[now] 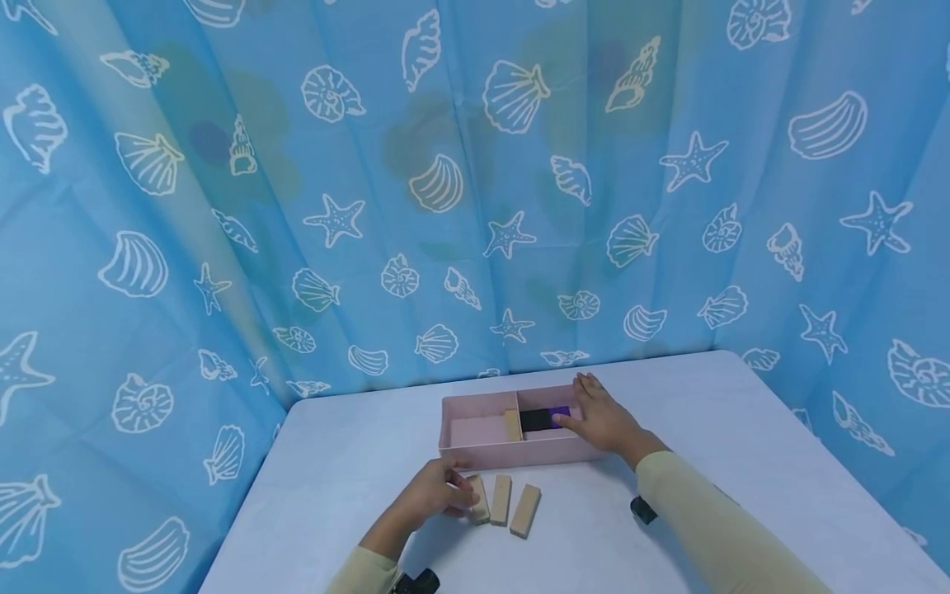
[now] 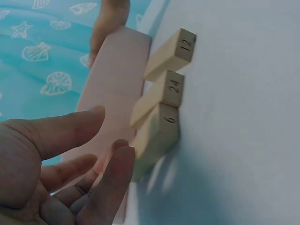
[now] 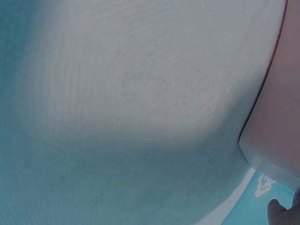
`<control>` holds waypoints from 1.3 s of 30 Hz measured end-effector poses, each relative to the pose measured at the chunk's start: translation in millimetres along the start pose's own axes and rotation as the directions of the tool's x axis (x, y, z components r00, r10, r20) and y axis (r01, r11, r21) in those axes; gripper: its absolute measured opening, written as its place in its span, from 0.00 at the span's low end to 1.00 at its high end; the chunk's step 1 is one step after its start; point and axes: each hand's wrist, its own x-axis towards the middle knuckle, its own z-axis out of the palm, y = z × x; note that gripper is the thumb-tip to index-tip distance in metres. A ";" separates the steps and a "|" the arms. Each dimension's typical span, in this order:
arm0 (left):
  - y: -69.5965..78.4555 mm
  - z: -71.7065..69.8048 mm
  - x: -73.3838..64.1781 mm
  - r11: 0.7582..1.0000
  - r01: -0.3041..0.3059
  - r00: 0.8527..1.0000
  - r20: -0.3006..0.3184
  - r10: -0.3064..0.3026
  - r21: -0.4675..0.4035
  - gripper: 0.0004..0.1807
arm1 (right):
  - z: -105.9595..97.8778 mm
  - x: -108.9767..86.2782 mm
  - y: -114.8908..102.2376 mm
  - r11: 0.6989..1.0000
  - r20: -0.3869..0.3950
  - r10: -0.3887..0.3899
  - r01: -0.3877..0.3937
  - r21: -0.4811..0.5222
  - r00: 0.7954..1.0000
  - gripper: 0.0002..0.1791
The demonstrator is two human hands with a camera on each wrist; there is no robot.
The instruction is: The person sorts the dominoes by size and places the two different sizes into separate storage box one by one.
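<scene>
My left hand (image 1: 443, 488) is beside the leftmost of three wooden blocks, its fingertips right at that block's side. In the left wrist view its thumb stands apart from the loosely bent fingers. The ends read 6 on the nearest block (image 2: 157, 133), 24 on the middle block (image 2: 161, 96) and 12 on the far block (image 2: 173, 54). Behind them is a pink two-compartment box (image 1: 490, 455). My right hand (image 1: 604, 419) rests over the box's right end, fingers extended toward the far corner, thumb by a purple piece (image 1: 559, 412). The right wrist view shows only a fingertip (image 3: 276, 211).
A black piece (image 1: 536, 421) lies beside the purple one in the box's right compartment. A light wooden block (image 1: 512, 425) sits against the divider in the left compartment. The white table (image 1: 356, 445) ends at a blue shell-print curtain (image 1: 460, 247).
</scene>
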 end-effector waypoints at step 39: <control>-13.6 18.7 3.2 0.976 0.026 0.994 -0.110 -0.002 0.217 0.39 | -1.5 0.1 -3.2 1.000 0.013 0.022 -0.022 -0.011 1.000 0.54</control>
